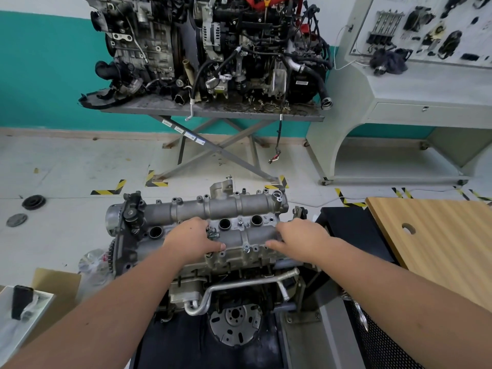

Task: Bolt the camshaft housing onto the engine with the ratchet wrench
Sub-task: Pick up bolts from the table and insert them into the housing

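The grey cast camshaft housing (234, 209) lies on top of the engine (229, 265) in the middle of the view. My left hand (191, 238) rests on the housing's near tube left of centre. It holds a few loose bolts (212, 233) in its curled fingers, with the thumb lying along the near flange. My right hand (298, 238) straddles the right end of the near tube, thumb on the near side and fingers over the top, fingertips hidden. One bolt (246, 247) stands in the near flange between my hands. No ratchet wrench is in view.
A wooden board (436, 235) lies at the right, beside a black box (351, 227). At the lower left is a metal tray (40, 312) with a black object on it. Another engine (213, 49) sits on a scissor table (213, 113) behind. Round parts (33, 202) lie on the floor.
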Demonstrator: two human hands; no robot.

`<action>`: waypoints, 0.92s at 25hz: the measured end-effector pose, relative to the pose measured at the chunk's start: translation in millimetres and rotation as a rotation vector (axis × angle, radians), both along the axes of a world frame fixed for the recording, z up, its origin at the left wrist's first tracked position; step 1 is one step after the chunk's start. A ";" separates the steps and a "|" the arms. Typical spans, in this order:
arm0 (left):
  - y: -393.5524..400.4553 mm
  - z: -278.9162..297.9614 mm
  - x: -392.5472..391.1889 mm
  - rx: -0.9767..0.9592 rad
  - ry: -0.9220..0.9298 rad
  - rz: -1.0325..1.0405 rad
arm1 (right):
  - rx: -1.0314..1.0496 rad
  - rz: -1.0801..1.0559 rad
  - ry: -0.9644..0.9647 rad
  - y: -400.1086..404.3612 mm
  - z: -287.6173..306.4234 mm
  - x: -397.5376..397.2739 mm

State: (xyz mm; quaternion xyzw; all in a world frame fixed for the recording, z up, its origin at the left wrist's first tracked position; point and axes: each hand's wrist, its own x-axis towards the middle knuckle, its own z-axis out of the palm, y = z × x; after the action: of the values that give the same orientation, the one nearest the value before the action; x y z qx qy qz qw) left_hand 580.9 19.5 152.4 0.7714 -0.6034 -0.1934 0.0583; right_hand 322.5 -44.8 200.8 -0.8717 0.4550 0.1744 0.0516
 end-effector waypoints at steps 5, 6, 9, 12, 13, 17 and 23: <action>1.1 0.1 -0.6 -0.002 0.008 0.007 | 0.050 0.081 0.087 0.1 8.0 1.6; 1.6 0.3 -0.8 -0.003 0.012 0.008 | 0.046 0.084 0.071 1.0 7.2 0.2; 1.7 0.6 -1.1 -0.012 0.010 0.007 | 0.022 0.096 0.042 4.4 5.0 -3.3; 1.1 -0.1 -0.4 -0.006 0.010 0.013 | 0.039 0.079 0.027 3.0 2.6 -4.1; 0.6 -0.9 0.2 -0.002 0.012 0.013 | 0.064 0.068 0.030 2.5 3.4 -4.4; 1.8 1.1 1.4 -0.006 0.075 0.022 | -0.039 0.103 0.014 -0.3 13.2 4.5; 11.9 13.8 11.0 -0.193 0.527 0.280 | 0.134 0.304 -0.010 23.6 3.0 62.0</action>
State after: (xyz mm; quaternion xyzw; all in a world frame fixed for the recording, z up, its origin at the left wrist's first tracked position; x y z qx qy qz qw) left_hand 591.9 31.4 166.2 0.7614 -0.4708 -0.3187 0.3116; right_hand 384.5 -21.2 203.8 -0.9260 0.3050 0.2056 0.0847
